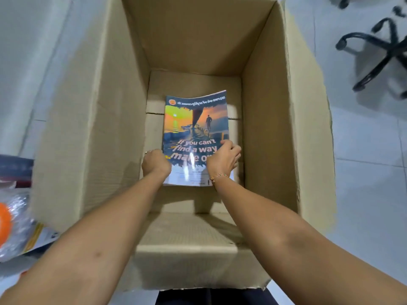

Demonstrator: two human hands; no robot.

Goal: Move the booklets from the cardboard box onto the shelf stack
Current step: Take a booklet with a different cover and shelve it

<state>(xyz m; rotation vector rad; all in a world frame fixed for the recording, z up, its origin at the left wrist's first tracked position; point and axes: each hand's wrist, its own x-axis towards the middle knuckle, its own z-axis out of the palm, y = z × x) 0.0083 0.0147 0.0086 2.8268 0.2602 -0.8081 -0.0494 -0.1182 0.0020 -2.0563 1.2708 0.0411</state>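
A deep open cardboard box (92,119) stands on the floor below me. Inside it, near the bottom, is a stack of booklets (196,126) with a glossy cover showing a sunset and the words "If you can't find a way make one". My left hand (155,161) grips the stack's left edge near its lower corner. My right hand (224,158) grips its right edge, thumb over the cover. The far end of the cover curls upward. The shelf stack is out of view.
A black office chair base (378,47) stands on the pale tiled floor at the top right. At the left edge lie a plastic-wrapped package with an orange object (11,219) and some dark items. My dark-clothed legs show at the bottom.
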